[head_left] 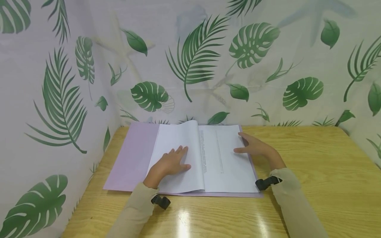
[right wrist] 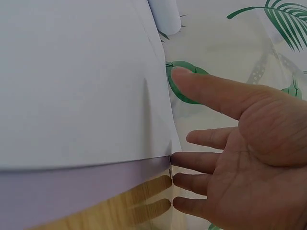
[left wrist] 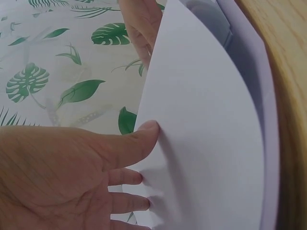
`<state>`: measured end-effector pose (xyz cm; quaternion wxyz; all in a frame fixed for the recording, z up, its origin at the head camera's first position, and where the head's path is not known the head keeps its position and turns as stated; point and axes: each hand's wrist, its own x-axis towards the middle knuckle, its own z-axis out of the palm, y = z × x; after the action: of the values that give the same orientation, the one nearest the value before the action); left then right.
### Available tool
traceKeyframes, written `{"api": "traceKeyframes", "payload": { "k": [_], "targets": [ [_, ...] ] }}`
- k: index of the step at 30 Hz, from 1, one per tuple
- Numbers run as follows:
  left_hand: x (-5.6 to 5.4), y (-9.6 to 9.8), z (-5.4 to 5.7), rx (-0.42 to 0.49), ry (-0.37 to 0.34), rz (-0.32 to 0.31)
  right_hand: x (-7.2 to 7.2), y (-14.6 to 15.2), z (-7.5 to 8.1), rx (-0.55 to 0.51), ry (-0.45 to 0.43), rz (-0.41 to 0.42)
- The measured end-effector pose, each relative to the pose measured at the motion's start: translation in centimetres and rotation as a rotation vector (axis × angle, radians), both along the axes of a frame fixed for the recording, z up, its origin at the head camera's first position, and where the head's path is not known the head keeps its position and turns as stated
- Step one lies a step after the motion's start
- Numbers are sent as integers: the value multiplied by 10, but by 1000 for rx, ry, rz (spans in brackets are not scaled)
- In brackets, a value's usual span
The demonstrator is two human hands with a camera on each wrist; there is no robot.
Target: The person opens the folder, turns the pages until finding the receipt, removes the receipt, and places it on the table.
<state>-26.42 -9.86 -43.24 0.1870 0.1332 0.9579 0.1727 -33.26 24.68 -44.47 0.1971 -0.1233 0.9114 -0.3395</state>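
A purple-covered folder (head_left: 134, 155) lies open on the table, with white sheets inside. My left hand (head_left: 169, 164) rests on the left-hand page (head_left: 190, 138), fingers spread and fairly straight. In the left wrist view its thumb (left wrist: 136, 141) and fingertips touch the curving white sheet (left wrist: 201, 110). The right-hand page (head_left: 235, 165) carries columns of small print, too small to read. At its right edge is my right hand (head_left: 258, 147), thumb and fingers apart. Close up, that hand (right wrist: 259, 148) has its fingertips along the edge of the sheet (right wrist: 86, 96) and grips nothing.
The wooden table (head_left: 315, 172) extends to the right and in front of the folder. Behind and to the left, a white leaf-printed cloth (head_left: 208, 105) rises as a wall at the table's edge. A dark camera strap (head_left: 269, 181) sits on each wrist.
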Motion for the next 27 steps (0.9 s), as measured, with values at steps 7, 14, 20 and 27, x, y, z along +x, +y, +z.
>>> {"api": "traceKeyframes", "payload": {
  "k": [7,14,20,27],
  "targets": [
    [1,0,0,-3,5,-3,-2,3,-1,-34,-2,-5],
    [2,1,2,-6,5,2,-4,4,-3,-74,-10,-22],
    [1,1,1,-13,-3,2,-3,5,3,-92,48,-34],
    [0,-1,-1,-14,7,-4,-2,5,6,-251,135,-89]
  ]
}}
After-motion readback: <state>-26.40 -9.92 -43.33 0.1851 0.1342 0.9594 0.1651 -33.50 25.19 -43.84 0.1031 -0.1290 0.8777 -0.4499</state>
